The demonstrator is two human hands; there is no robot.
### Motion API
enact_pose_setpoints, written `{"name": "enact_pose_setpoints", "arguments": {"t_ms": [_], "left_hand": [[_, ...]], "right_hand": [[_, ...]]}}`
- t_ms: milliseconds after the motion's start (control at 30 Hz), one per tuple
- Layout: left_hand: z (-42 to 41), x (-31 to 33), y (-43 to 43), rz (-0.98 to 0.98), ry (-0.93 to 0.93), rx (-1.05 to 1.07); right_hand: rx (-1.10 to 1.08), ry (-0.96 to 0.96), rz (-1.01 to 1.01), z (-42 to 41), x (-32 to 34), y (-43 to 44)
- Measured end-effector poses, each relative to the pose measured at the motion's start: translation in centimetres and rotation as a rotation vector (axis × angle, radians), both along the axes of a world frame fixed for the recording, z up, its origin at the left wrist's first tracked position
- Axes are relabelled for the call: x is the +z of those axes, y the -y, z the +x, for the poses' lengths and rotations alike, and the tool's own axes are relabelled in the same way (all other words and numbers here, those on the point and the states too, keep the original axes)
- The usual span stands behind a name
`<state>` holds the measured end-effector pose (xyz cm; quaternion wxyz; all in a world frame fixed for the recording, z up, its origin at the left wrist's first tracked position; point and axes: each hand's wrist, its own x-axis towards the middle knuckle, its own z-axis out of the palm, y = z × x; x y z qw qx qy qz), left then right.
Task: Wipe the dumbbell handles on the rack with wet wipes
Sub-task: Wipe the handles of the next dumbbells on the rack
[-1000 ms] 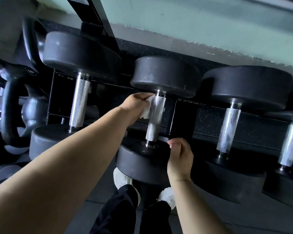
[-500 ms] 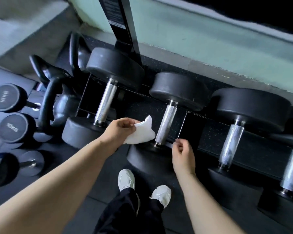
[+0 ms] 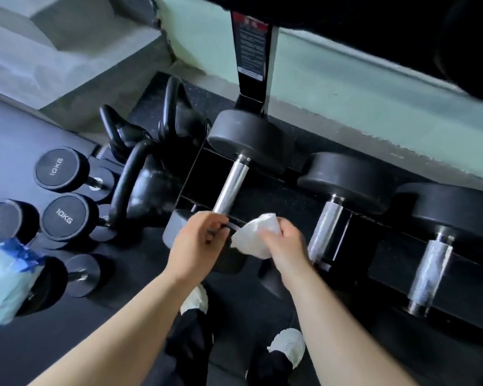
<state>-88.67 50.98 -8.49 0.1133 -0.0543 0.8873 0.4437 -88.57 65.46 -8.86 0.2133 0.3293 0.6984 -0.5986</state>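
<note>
Just below leftmost dumbbell handle [image 3: 230, 188] on rack [image 3: 385, 263]: right hand [image 3: 283, 247] grips crumpled white wipe [image 3: 255, 236], fingers curled round it. Wipe near handle's lower end, not touching it. Left hand [image 3: 197, 243] just beside wipe's left edge, fingers curled; whether they pinch wipe, cannot tell. Middle handle [image 3: 325, 227] right of wipe. Kettlebells [image 3: 151, 185] and 10KG dumbbells [image 3: 59, 169] at left.

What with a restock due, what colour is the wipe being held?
Plain white; the wipe in the right hand shows best in the head view.
</note>
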Motion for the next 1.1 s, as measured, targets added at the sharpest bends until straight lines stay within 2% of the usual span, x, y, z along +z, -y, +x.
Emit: {"name": "enact_pose_setpoints", "arguments": {"t_ms": [67,100,167,267,333,400,667,900,967,1033,1100], "left_hand": [[-1.2,-1.1,2.3,-0.202,-0.195,-0.07],[-1.7,-1.9,3.3,-0.244,-0.261,-0.105],[-2.6,-3.3,4.6,-0.261,-0.286,-0.156],[-3.1,-4.9,5.2,-0.228,-0.256,-0.209],[-3.2,-5.5,5.3,-0.189,-0.251,-0.2],[-3.3,-5.9,5.5,-0.165,-0.254,-0.183],[-3.2,-6.3,5.7,-0.139,-0.245,-0.178],[-3.1,-6.0,5.5,-0.136,-0.216,-0.127],[-3.0,-5.9,5.4,-0.139,-0.221,-0.114],[-3.0,-5.9,5.4,-0.15,-0.225,-0.12],[-3.1,-5.9,5.4,-0.156,-0.22,-0.135]], "right_hand": [[-0.076,-0.035,0.141,-1.7,-1.0,1.3],[-0.083,-0.068,0.217,-2.6,-1.5,2.1],[-0.107,-0.233,0.417,-4.4,-2.5,4.0],[-0.036,-0.671,0.766,-7.0,-4.7,5.8],[0.072,-0.789,0.895,-8.3,-6.5,6.3],[0.209,-0.786,0.921,-8.9,-7.8,6.5],[0.544,-0.65,0.676,-7.5,-7.4,5.0],[0.918,-0.747,0.801,-6.6,-6.6,6.4],[0.906,-0.708,0.912,-8.3,-6.6,6.1],[0.779,-0.548,0.957,-10.6,-6.3,5.9],[0.599,-0.56,0.945,-11.6,-6.2,6.2]]}}
